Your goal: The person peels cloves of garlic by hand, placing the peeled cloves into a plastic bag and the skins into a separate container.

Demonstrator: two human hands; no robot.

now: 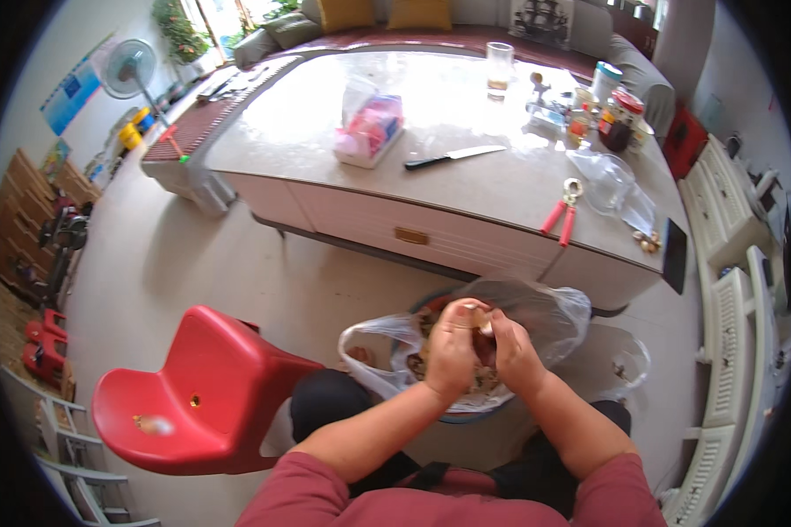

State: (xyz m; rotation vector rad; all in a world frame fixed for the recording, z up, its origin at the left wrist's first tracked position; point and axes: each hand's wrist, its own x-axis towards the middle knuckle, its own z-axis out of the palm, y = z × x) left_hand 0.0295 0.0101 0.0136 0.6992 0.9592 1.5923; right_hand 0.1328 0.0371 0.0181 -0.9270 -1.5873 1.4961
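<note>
Both hands meet above a bin (469,417) lined with a clear plastic bag (554,323). My left hand (451,352) and my right hand (519,352) pinch a small pale piece (484,324) between the fingertips. Its exact kind is hard to tell, as the fingers partly cover it. Brownish peelings or shell scraps (416,364) lie inside the bag below. On the cabinet-table top ahead rests a plier-type nutcracker with red handles (561,214), its handles spread. Several small brown nuts or bulbs (647,242) sit at the right corner.
A black-handled knife (455,157) lies on the table (435,191), near a tissue box (369,135). Jars (619,118), a drinking glass (499,69) and a crumpled plastic bag (610,181) stand or lie farther right. A phone (674,255) overhangs the edge. A red chair (217,382) is on my left.
</note>
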